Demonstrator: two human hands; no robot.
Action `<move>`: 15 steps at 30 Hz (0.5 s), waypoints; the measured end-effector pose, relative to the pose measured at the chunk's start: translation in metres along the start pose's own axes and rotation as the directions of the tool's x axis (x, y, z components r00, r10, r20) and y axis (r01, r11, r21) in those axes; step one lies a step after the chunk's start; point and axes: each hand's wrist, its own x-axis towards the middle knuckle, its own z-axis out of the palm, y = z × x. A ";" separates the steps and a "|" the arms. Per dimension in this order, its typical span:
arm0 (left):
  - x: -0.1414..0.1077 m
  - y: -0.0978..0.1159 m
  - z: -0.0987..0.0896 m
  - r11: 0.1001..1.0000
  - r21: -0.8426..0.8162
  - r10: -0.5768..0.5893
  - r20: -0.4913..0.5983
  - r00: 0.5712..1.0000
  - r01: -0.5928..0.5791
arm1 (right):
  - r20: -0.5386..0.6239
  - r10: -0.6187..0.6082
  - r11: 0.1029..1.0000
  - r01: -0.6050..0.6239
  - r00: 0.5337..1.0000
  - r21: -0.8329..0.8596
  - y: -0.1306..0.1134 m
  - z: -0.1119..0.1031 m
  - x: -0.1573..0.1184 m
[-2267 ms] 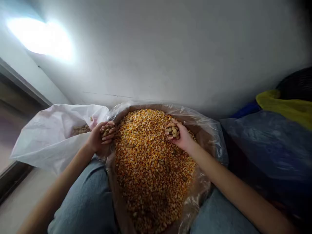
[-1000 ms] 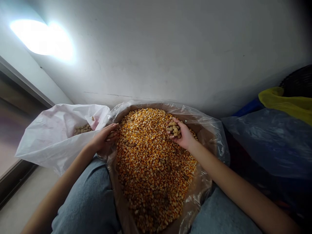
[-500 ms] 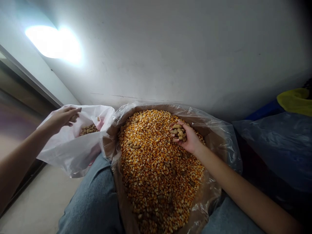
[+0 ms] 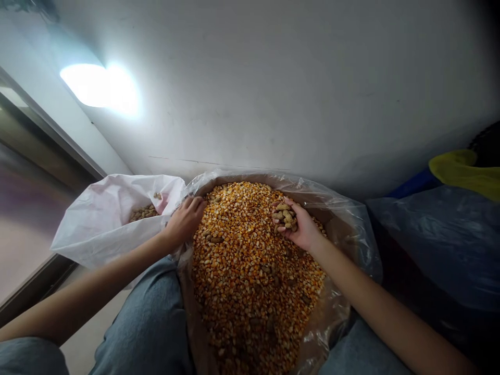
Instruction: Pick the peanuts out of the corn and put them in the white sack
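While the right hand (image 4: 304, 229) cups a handful of peanuts (image 4: 286, 216) over the corn (image 4: 253, 229), the left hand (image 4: 185, 220) is back-up with fingers bent; its palm is hidden, so I cannot tell whether it grips anything. Beneath the 2 hands, a clear bag (image 4: 353, 208) surrounds the corn. Loose peanuts (image 4: 214, 239) lie just beside the left hand, and a white bag (image 4: 97, 224) holding more peanuts (image 4: 143, 213) sits left of it.
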 end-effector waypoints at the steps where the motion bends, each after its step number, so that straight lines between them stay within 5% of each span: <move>1: 0.000 0.000 0.005 1.000 -0.007 0.023 0.082 0.996 -0.023 | 0.012 -0.002 1.000 0.002 1.000 -0.002 0.000 0.000 0.000; 6: 0.012 -0.011 0.029 0.995 -0.083 -0.021 0.414 0.910 0.061 | 0.024 -0.002 1.000 0.003 1.000 -0.008 -0.001 0.000 0.000; 11: 0.022 -0.017 0.040 0.972 -0.167 -0.073 0.462 0.884 0.167 | -0.001 0.015 1.000 -0.015 1.000 -0.002 -0.002 0.003 -0.004; 15: 0.016 -0.018 0.041 0.901 -0.350 -0.108 0.390 0.915 0.255 | 0.019 0.009 1.000 -0.009 1.000 -0.012 -0.003 0.004 -0.004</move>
